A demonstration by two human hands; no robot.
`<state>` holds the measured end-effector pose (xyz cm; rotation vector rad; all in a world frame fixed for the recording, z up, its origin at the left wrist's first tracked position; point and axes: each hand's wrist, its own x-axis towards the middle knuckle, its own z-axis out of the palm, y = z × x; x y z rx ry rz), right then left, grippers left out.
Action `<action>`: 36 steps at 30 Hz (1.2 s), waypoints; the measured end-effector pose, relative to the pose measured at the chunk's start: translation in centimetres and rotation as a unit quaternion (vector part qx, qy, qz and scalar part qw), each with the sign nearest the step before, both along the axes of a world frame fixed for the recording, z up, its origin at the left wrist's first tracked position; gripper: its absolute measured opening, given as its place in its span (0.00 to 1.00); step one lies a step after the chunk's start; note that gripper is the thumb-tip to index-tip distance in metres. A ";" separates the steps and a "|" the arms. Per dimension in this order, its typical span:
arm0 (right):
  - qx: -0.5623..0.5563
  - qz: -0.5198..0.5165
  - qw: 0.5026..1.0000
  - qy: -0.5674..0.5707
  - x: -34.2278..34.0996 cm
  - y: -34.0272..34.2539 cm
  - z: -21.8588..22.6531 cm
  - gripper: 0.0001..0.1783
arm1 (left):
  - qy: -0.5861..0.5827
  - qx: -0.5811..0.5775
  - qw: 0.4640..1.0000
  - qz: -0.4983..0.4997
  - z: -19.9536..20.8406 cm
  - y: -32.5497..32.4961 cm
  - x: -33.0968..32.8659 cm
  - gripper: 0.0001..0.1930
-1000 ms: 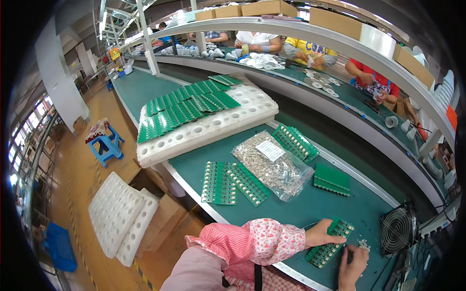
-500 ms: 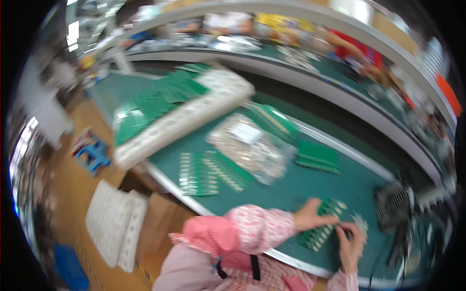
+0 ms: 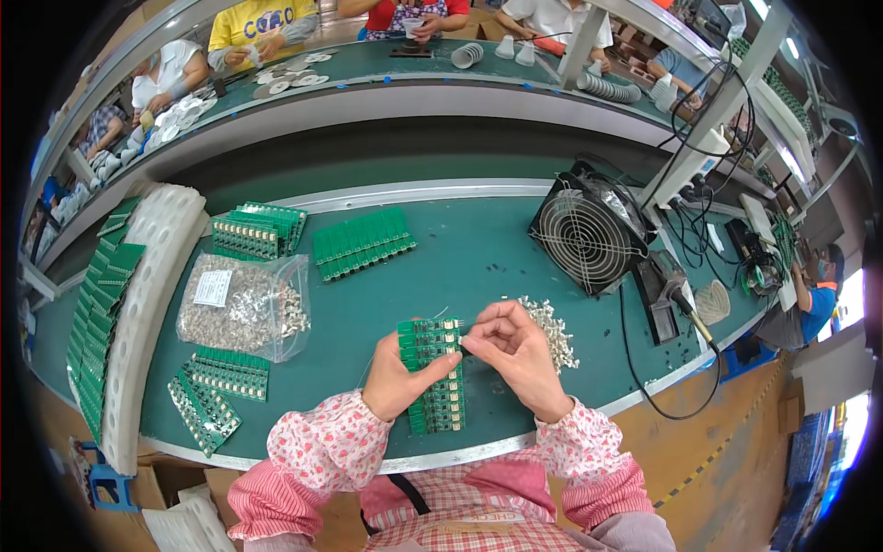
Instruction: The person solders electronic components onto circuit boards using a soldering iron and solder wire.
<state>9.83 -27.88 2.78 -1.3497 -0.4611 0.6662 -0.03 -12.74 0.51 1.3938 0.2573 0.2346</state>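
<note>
My left hand (image 3: 401,375) grips a green circuit board panel (image 3: 428,421) by its left side, thumb lying across the front. Small cream-white connectors line the panel's right edge. At the upper part of that edge, my right hand (image 3: 515,354) pinches a small white connector between thumb and forefinger, touching the board; the fingertips partly hide it. Just right of this hand lies a loose pile of small white connectors (image 3: 557,342) on the green table mat (image 3: 478,244).
A bag of connectors (image 3: 241,304) lies left, with board panels (image 3: 225,375) in front and more panels (image 3: 365,242) behind. White foam (image 3: 156,267) holds boards at far left. A fan (image 3: 589,235) and soldering iron (image 3: 694,315) stand right. Several people work across the bench.
The view has swung right and levelled, so the fan and soldering iron show fully. My right hand has moved from beside the connector pile to the panel's upper right edge.
</note>
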 end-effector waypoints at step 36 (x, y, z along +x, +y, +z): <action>-0.200 -0.100 0.799 -0.558 1.6 -2.6 -0.8 0.10 | 0.009 -0.093 0.995 0.035 0.6 0.6 0.1 0.17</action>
